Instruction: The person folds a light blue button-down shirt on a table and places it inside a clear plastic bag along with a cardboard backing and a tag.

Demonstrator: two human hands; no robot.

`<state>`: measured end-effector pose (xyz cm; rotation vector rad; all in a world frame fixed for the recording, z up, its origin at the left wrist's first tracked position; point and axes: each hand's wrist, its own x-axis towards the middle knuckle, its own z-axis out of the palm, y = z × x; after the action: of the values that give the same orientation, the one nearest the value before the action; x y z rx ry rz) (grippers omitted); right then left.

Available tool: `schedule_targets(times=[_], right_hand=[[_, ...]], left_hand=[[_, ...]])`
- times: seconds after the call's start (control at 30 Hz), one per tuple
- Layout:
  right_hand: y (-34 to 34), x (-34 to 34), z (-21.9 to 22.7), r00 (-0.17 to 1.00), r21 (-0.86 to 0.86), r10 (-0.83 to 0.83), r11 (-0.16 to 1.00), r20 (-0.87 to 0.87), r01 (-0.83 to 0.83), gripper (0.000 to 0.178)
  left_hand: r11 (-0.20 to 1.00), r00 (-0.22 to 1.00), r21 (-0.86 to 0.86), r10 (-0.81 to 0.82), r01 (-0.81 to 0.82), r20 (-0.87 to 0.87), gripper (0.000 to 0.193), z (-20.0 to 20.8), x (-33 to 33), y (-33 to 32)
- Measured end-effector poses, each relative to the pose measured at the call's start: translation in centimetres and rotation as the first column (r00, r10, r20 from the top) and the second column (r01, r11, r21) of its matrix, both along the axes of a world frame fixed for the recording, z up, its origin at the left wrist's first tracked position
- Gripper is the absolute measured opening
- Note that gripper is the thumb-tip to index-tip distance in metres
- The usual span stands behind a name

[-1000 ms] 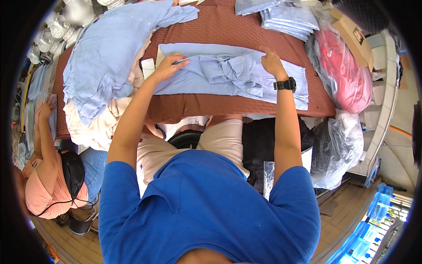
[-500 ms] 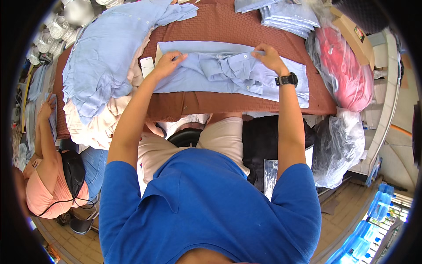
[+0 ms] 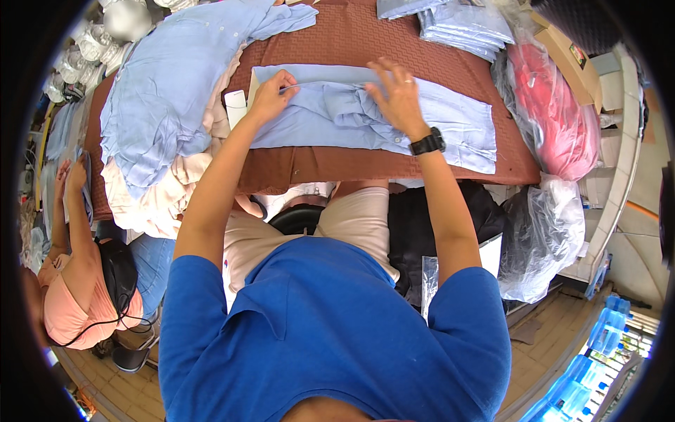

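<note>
A light blue shirt lies folded in a long strip across the brown-covered table in front of me, its middle bunched and wrinkled. At the shirt's left end my left hand is closed, pinching the edge of the cloth between thumb and fingers. My right hand, with a watch at its wrist, is over the middle of the shirt, fingers spread. Whether its fingertips touch the cloth I cannot tell. Beside my left hand sits a small white card or box. A pale board edge shows under the shirt's left end.
Loose blue shirts are heaped at the left over pale cloth. Bagged folded shirts lie at the far right, near a clear bag of red cloth and a cardboard box. At left, another person works.
My right hand has let go of the cloth, moved left and spread its fingers over the shirt's middle. The left hand keeps its pinch in nearly the same place.
</note>
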<state>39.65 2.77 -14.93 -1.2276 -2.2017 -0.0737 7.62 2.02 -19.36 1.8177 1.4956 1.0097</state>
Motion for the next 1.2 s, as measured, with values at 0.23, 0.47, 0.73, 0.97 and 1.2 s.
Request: schedule_targets(times=[0.23,0.47,0.73,0.97,1.2], right_hand=[[-2.0,-2.9,-2.6,0.997,-0.112,-0.042,0.992,0.064,0.049,0.062],[-1.6,-5.4,-1.7,0.990,-0.003,-0.099,0.995,0.101,0.100,0.068],[-2.2,-4.6,-2.9,0.986,-0.127,-0.167,0.978,0.017,0.168,0.066],[1.5,10.5,-3.2,0.862,-0.041,-0.485,0.874,-0.146,0.485,0.053],[-0.1,31.0,-3.5,0.435,-0.330,-0.873,0.353,0.220,0.875,0.072]], left_hand=[[0.975,0.994,0.200,0.082,-0.095,0.073,0.027,0.0,0.8,-1.6],[0.888,0.883,0.459,0.210,0.007,-0.420,0.043,1.0,1.4,-1.3],[0.955,0.755,0.297,0.182,0.018,-0.629,0.057,-2.3,0.1,-2.0],[0.899,0.810,0.435,0.213,0.057,-0.547,0.063,3.8,7.4,-2.2],[0.811,0.850,0.434,-0.138,0.392,-0.509,0.066,3.9,18.2,-3.0]])
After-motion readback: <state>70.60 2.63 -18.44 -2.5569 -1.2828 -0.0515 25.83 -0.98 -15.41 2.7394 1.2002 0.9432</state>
